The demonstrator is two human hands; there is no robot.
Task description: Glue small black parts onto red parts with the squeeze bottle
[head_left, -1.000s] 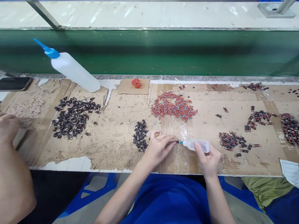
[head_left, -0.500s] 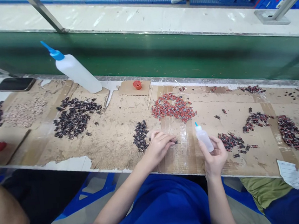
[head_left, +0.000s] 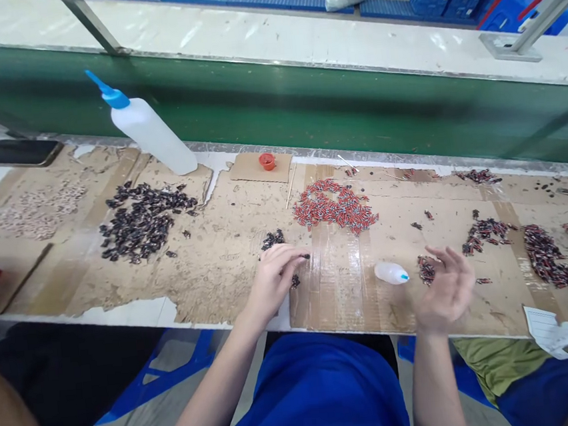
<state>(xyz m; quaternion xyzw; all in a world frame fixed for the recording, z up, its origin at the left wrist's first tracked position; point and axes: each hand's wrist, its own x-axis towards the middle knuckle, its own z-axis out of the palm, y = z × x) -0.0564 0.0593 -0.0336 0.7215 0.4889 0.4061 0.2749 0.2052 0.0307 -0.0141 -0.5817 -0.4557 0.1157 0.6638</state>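
My left hand (head_left: 276, 277) is closed in a pinch on a small black part (head_left: 306, 256), held over the cardboard (head_left: 341, 288). Under and beside that hand is a small pile of black parts (head_left: 272, 239), partly covered by it. My right hand (head_left: 446, 288), slightly blurred, holds nothing, its fingers apart above a pile of black-and-red parts (head_left: 426, 270). Left of it, a small white squeeze bottle (head_left: 389, 272) with a blue tip is apart from both hands. Its tip points right, and it looks tipped over. Ahead lies a heap of small red parts (head_left: 334, 207).
A large blue-capped bottle (head_left: 156, 137) stands at the back left, near a red cap (head_left: 267, 162). A bigger black pile (head_left: 137, 224) lies left, more black-and-red piles (head_left: 552, 255) right. A green belt (head_left: 304, 104) runs behind. People sit on both sides.
My right hand has let go of the small bottle and moved right, its fingers spreading. My left hand has shifted left and slightly up with the black part.
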